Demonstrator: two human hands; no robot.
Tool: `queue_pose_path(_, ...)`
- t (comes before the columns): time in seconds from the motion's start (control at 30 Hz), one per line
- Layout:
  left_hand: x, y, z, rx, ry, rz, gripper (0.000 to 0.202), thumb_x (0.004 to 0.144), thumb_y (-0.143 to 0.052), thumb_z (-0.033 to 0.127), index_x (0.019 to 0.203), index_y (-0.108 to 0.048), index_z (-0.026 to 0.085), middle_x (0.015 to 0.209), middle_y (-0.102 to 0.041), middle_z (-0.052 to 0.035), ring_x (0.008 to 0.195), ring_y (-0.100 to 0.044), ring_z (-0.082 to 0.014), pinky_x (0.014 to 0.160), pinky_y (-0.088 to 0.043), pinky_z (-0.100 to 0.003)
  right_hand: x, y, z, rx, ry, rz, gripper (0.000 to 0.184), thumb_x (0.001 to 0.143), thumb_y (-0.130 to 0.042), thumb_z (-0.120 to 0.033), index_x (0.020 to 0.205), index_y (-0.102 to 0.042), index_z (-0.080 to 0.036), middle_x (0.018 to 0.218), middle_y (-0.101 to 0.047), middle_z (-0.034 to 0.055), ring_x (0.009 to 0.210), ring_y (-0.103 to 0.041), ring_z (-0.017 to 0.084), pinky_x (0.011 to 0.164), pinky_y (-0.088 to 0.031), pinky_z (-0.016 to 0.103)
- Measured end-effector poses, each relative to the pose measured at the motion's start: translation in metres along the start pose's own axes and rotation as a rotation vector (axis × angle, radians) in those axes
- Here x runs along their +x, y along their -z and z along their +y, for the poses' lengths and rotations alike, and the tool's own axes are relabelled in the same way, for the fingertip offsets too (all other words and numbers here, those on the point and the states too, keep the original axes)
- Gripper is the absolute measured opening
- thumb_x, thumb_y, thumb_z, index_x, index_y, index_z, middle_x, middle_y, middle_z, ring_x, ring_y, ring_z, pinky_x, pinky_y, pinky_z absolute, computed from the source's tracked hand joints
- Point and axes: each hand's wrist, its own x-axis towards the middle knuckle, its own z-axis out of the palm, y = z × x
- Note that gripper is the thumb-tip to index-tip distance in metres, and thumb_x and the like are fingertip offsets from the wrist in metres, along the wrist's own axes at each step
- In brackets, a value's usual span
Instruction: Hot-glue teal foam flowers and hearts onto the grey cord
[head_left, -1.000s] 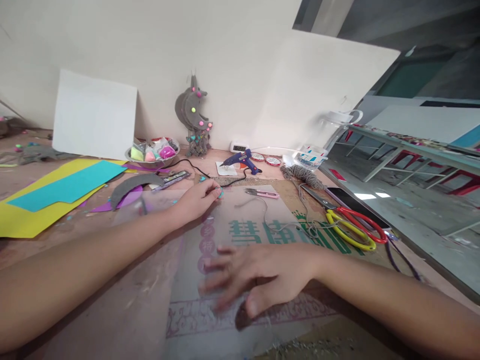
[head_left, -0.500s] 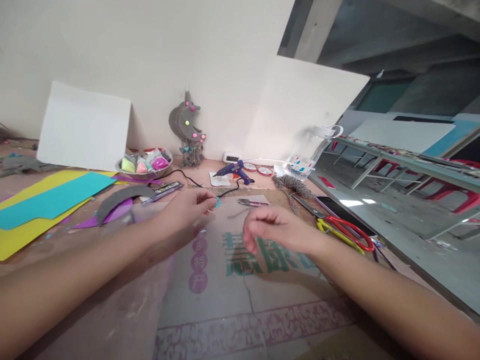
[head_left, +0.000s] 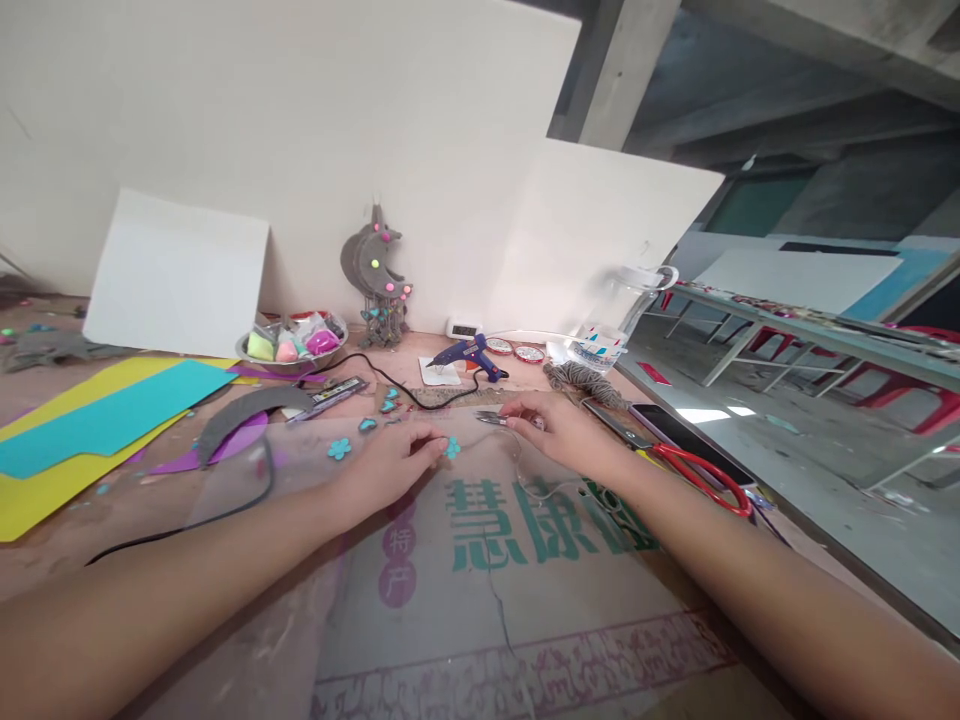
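Note:
My left hand (head_left: 401,462) is closed, thumb and fingertips pinched at the edge of a small teal flower (head_left: 452,447) just above the plastic sheet (head_left: 420,640). My right hand (head_left: 559,432) has its fingers curled around the handle of small metal snips (head_left: 491,417), whose points face left. A thin grey cord (head_left: 536,496) curves across the sheet below the right fingers. Another teal flower (head_left: 339,449) and a teal heart (head_left: 367,425) lie left of and beyond my left hand.
Behind my hands are a blue glue gun (head_left: 469,355), a bowl of coloured clay (head_left: 292,348) and a grey moon ornament (head_left: 375,265). To the right lie red-handled scissors (head_left: 705,478), a phone (head_left: 686,440), grey yarn (head_left: 585,382) and a water jug (head_left: 619,310). Teal card (head_left: 120,415) lies left.
My right hand has moved up and away onto the snips. My left hand has shifted slightly right and nearer me with the flower. The view has tilted a little.

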Motion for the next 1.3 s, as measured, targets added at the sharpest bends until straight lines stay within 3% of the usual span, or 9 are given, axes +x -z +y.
queue_pose_path(0.23,0.003,0.004,0.002,-0.335,0.237,-0.079,0.031,0.075,-0.056,0.045,0.076,-0.061,0.015,0.066,-0.063,-0.0007,0.05,-0.047,-0.0092,0.045,-0.031,-0.02,0.0,-0.002,0.012,-0.11,0.048,-0.01,0.022,0.087,-0.046,-0.029,0.092,-0.065,-0.02,0.092,-0.067,0.0057,0.084,-0.059,0.019,0.075,-0.044,0.03)
queue_pose_path(0.5,0.006,0.0,-0.004,-0.383,0.146,-0.052,0.034,0.077,-0.055,0.036,0.103,-0.063,0.016,0.079,-0.068,-0.0037,0.062,-0.054,-0.0105,0.057,-0.04,-0.022,0.002,0.005,0.008,-0.141,0.022,-0.036,0.027,0.086,-0.047,-0.035,0.104,-0.061,-0.021,0.095,-0.067,0.006,0.082,-0.061,0.02,0.072,-0.044,0.03)
queue_pose_path(0.57,0.007,-0.001,-0.007,-0.395,0.158,-0.065,0.032,0.078,-0.055,0.036,0.101,-0.063,0.015,0.08,-0.068,-0.0038,0.061,-0.053,-0.01,0.056,-0.04,-0.021,0.007,0.009,0.013,-0.152,-0.011,-0.045,0.029,0.086,-0.047,-0.036,0.108,-0.06,-0.022,0.097,-0.068,0.0055,0.081,-0.062,0.02,0.072,-0.045,0.031)
queue_pose_path(0.77,0.009,-0.004,-0.015,-0.377,0.168,-0.077,0.036,0.08,-0.049,0.048,0.079,-0.064,0.016,0.068,-0.063,-0.0014,0.054,-0.05,-0.0096,0.049,-0.036,-0.021,0.049,0.011,0.045,-0.091,-0.168,0.003,0.039,0.081,-0.055,-0.033,0.117,-0.057,-0.018,0.115,-0.063,0.0108,0.096,-0.06,0.024,0.083,-0.045,0.035)
queue_pose_path(0.93,0.008,-0.004,-0.017,-0.345,0.154,-0.039,0.036,0.079,-0.049,0.049,0.077,-0.064,0.017,0.058,-0.056,0.0014,0.049,-0.047,-0.0097,0.044,-0.033,-0.02,0.095,-0.01,0.069,-0.019,-0.24,0.041,0.053,0.081,-0.056,-0.033,0.127,-0.046,-0.008,0.124,-0.055,0.0202,0.099,-0.059,0.026,0.085,-0.046,0.039)
queue_pose_path(1.13,0.007,-0.001,-0.013,-0.438,0.207,-0.053,0.028,0.074,-0.057,0.044,0.081,-0.064,0.017,0.058,-0.055,0.002,0.048,-0.047,-0.0089,0.043,-0.031,-0.019,0.119,-0.037,0.068,0.142,-0.186,-0.03,0.048,0.083,-0.051,-0.047,0.122,-0.05,-0.02,0.115,-0.062,0.009,0.087,-0.063,0.017,0.069,-0.05,0.026)
queue_pose_path(1.3,0.008,0.0,-0.011,-0.382,0.183,-0.043,0.025,0.074,-0.056,0.041,0.078,-0.062,0.017,0.063,-0.061,0.0004,0.053,-0.051,-0.0103,0.046,-0.036,-0.02,0.123,-0.042,0.072,0.121,-0.24,-0.011,0.043,0.075,-0.061,-0.048,0.105,-0.059,-0.018,0.086,-0.07,0.0055,0.072,-0.062,0.019,0.063,-0.048,0.028)
